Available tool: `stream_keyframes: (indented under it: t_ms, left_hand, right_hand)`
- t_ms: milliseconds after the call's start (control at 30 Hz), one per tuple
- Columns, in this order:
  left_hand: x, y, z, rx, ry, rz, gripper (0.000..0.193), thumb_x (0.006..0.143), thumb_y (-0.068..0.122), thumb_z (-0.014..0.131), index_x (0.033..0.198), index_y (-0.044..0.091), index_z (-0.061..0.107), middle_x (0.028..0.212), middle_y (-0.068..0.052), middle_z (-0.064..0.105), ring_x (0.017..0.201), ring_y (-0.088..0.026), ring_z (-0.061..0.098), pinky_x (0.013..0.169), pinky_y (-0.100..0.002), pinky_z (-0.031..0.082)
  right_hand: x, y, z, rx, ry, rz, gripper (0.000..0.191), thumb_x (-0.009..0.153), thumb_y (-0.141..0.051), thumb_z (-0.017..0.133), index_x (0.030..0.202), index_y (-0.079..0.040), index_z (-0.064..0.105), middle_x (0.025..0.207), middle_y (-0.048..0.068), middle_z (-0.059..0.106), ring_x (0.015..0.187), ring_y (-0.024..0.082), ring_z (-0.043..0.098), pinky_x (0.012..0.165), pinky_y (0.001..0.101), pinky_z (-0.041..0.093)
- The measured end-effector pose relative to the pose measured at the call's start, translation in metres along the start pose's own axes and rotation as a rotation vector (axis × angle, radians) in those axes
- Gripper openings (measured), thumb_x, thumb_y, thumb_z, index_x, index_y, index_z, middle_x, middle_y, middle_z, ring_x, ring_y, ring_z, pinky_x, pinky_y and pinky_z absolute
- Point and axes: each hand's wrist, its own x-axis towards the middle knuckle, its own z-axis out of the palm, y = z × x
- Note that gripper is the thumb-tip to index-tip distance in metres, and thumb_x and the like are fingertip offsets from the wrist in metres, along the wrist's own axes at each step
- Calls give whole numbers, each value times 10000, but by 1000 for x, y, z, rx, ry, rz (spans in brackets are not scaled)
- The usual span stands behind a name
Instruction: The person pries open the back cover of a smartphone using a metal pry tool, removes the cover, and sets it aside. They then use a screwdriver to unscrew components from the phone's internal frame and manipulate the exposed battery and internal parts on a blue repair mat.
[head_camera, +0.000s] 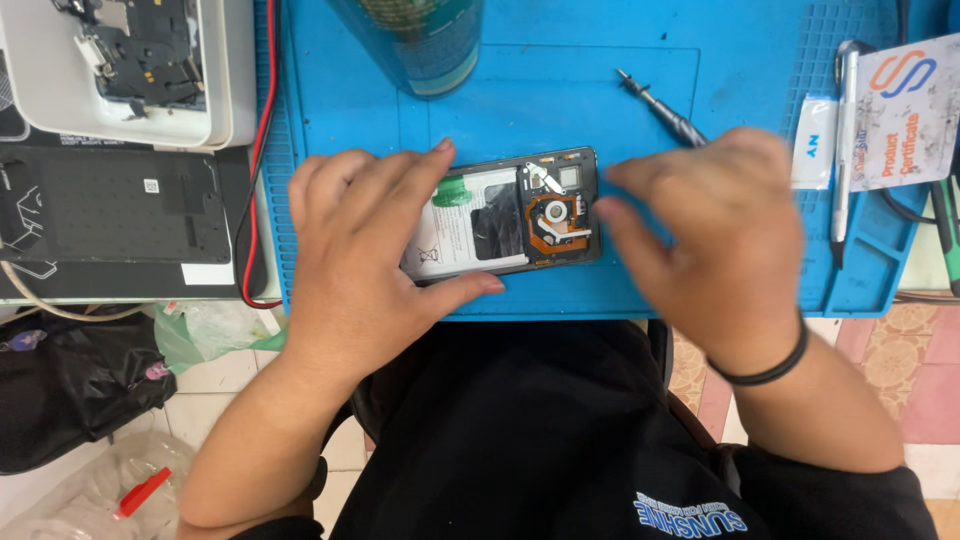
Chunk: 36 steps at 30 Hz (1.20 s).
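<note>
- Step in hand, as judged: steadying an opened smartphone (505, 215) on the blue silicone work mat (560, 90) while the other hand comes in at its camera end.
- Left hand (370, 255): laid flat over the battery end of the phone, fingers spread along the far edge, thumb against the near edge. It is a pinning hold across the body, not a closed fist; the palm hides the left part of the phone.
- Right hand (715, 235): motion-blurred, fingers loosely curled, fingertips just beside the phone's right end. I cannot tell whether it pinches anything or is empty.
- Doing it well (judgement): keep left-hand pressure on the frame edges and not on the battery face; keep fingertips off the exposed orange flex and the camera ring; keep the phone flat on the mat so it cannot pivot.
- Phone, appearance: back cover off, dark frame, lying lengthwise near the front edge of the mat. White battery label with a green pull tab near the left fingers, a dark patch mid-body, an orange flex around a round part, a small silver bracket above it.
- Risk (judgement): a slip of the right hand could snag the flex.
- Around it: precision screwdriver (660, 105) on the mat just beyond the right hand, partly hidden by it; teal can (425, 40) at the mat's far edge; white tray (215, 70) with dark phone parts at far left; white pen (845, 140) at far right.
</note>
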Motion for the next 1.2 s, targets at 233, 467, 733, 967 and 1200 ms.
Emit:
stream_keyframes:
  t_ms: [233, 467, 733, 967, 1200]
  left_hand:
    - [-6, -9, 1, -26, 34, 9, 884, 683, 503, 933, 1383, 64, 619, 1339, -79, 660, 1226, -325, 515, 1135, -498, 318]
    - [-11, -11, 4, -11, 51, 7, 848, 680, 518, 940, 1353, 90, 652, 1348, -56, 647, 1223, -321, 505, 1138, -503, 320]
    - [-14, -19, 2, -29, 45, 5, 831, 707, 526, 936, 1355, 89, 655, 1368, -56, 632, 1244, -317, 495, 1150, -509, 312]
    - [-15, -19, 5, -51, 42, -3, 783, 717, 506, 941, 1328, 98, 673, 1361, -50, 622, 1258, -325, 480, 1155, -513, 307]
    - [-13, -19, 7, -76, 44, -6, 643, 696, 483, 951, 1163, 114, 708, 1353, -50, 621, 1253, -332, 482, 1150, -514, 306]
  right_hand:
    - [12, -20, 30, 59, -34, 66, 223, 956, -68, 815, 1138, -81, 687, 881, 27, 671, 827, 254, 611, 940, 404, 456]
    - [8, -21, 40, 40, 3, 55, 218, 990, 5, 757, 1174, -48, 651, 887, 29, 659, 837, 254, 611, 935, 380, 451]
    - [9, -15, 46, 62, 59, 23, 313, 887, 90, 719, 1153, -16, 594, 920, 56, 650, 895, 289, 599, 931, 415, 476]
    - [-7, 40, 21, -132, 51, 80, 278, 912, 112, 637, 1153, -20, 592, 1045, 59, 661, 949, 250, 586, 876, 364, 458]
    - [-3, 59, 9, -154, -2, 0, 176, 920, 46, 717, 1068, -46, 689, 1046, 84, 644, 974, 283, 608, 866, 357, 469]
